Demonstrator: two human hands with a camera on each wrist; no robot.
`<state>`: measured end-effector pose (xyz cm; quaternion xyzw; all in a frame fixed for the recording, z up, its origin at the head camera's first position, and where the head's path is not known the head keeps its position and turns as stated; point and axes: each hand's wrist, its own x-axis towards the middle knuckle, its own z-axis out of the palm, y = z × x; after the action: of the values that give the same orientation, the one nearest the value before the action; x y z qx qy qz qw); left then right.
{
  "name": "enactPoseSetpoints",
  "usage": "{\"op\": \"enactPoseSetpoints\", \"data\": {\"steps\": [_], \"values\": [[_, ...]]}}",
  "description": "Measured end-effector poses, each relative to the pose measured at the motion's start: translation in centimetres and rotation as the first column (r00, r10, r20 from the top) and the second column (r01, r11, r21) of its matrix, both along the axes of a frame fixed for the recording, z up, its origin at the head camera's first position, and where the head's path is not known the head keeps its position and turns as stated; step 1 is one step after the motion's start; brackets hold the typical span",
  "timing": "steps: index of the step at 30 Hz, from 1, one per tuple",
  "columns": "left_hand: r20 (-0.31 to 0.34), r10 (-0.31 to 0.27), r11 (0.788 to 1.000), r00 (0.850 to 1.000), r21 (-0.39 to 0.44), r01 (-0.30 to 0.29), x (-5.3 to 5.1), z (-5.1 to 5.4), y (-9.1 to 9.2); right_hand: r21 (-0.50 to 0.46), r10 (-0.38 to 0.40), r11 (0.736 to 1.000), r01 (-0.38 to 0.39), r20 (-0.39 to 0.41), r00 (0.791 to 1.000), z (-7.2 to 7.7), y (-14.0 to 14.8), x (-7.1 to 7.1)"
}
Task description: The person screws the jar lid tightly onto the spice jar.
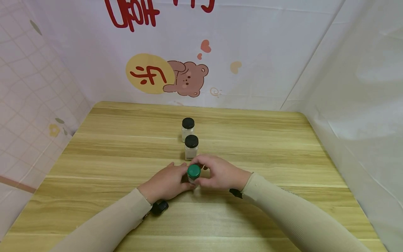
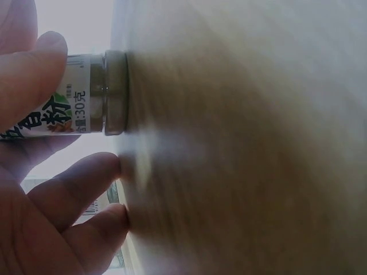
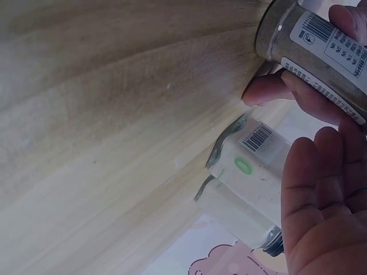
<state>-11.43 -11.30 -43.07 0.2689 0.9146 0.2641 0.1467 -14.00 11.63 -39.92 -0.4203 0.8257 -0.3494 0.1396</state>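
Note:
A small spice jar (image 1: 193,171) with a green cap stands upright between my two hands. Brown powder and a printed label show through the jar (image 3: 321,51) in the right wrist view. My left hand (image 1: 165,182) grips the jar from the left; its thumb lies over the label (image 2: 74,103), with two lower fingers near the tabletop. From the right, my right hand (image 1: 221,173) holds the same jar, thumb and index finger bent about it below the cap. The jar's base is at the wooden surface.
Two clear jars with black lids, the nearer jar (image 1: 191,148) and the farther jar (image 1: 188,129), stand in a line just beyond my hands. The wooden table (image 1: 267,140) ends at a white printed curtain (image 1: 258,56) behind and at the sides.

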Motion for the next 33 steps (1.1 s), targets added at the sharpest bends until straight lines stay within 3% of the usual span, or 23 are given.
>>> {"op": "enactPoseSetpoints", "data": {"steps": [33], "values": [[0.007,-0.001,1.0,1.0,-0.004,0.001,0.0,-0.08,0.01,-0.007,-0.017,1.0,0.017,0.011,1.0,-0.16,-0.06,-0.02]]}}
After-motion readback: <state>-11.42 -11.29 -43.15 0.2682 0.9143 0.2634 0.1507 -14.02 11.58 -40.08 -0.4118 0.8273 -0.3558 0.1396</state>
